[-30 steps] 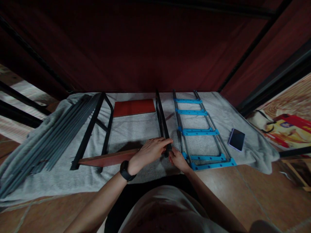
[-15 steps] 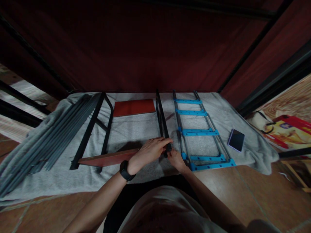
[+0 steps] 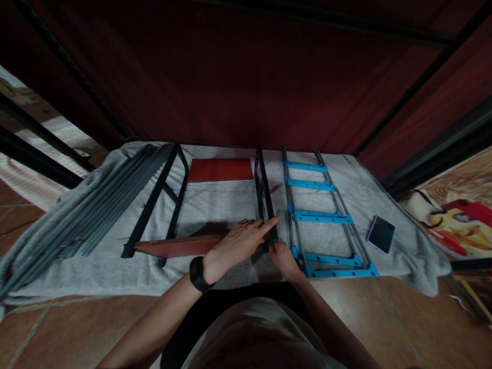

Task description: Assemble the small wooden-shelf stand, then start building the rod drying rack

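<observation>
Both of my hands meet at the near end of a black metal frame (image 3: 264,197) that lies lengthwise on the grey blanket (image 3: 215,205). My left hand (image 3: 239,245), with a dark watch (image 3: 197,270) at the wrist, lies across the frame's end and over the red board (image 3: 177,247) that runs off to the left, fingers stretched flat and pressing rather than curled, which I judge steadies the joint between board and frame. My right hand (image 3: 283,258) is tucked just below the frame's corner, fingers bent in toward it; whether they pinch the metal or a small part there, I cannot tell. A second black frame (image 3: 156,205) holds the board's far end. Beside my right hand lies a rack with blue crossbars (image 3: 321,215), and a phone (image 3: 380,234) rests well to its right. Grey bars (image 3: 88,210) are stacked along the blanket's left side, and a red panel (image 3: 220,169) lies flat farther back.
</observation>
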A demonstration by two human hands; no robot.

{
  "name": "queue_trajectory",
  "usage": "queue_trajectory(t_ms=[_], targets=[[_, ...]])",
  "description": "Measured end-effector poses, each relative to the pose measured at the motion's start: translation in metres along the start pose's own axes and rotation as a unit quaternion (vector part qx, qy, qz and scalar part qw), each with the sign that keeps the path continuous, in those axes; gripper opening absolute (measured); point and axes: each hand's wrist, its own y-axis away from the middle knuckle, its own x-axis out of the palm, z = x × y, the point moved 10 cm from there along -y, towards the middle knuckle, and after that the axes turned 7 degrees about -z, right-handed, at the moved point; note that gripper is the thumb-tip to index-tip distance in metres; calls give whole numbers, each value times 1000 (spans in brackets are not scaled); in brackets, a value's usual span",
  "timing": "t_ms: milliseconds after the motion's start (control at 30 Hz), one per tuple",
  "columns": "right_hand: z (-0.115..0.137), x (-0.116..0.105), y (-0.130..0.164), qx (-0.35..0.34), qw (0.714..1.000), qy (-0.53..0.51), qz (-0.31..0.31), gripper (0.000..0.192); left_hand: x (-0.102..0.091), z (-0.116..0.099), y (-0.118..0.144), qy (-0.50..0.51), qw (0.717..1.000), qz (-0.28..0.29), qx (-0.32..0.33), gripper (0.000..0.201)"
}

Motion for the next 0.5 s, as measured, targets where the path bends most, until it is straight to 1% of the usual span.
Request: queue_trajectory(t_ms=[67,167,233,267,300,333,367,400,433,467,500], targets=[[4,-10,-1,-13,999,29,-28,33,-10,2,6,-13,1000,-22,-13,69],[13,-23,-3,-44,998,14,-51,41,-34,0,23,-26,997,-69,-30,65],[15,-33,-3,-62,996,10,-68,42,-61,-1,42,-33,990,-130,-39,56],[14,-37,-3,-68,994,15,-78,42,-77,3,56,-36,983,-175,-49,50],[13,-40,-3,-77,993,20,-87,42,-95,11,73,-40,970,-230,-67,43],[9,-41,-4,-79,993,27,-89,43,-113,25,95,-44,950,-294,-99,36],[3,-41,-6,-75,993,35,-90,45,-130,46,123,-48,920,-363,-143,29],[-2,-40,-8,-74,993,42,-86,47,-142,73,157,-50,880,-428,-201,23],[-8,-39,-9,-69,992,48,-89,48,-150,105,198,-47,826,-491,-275,20],[-13,-37,-11,-61,992,57,-91,50,-150,139,239,-29,771,-534,-346,20],[-18,-35,-12,-53,992,65,-95,51,-142,173,278,1,719,-563,-406,22]])
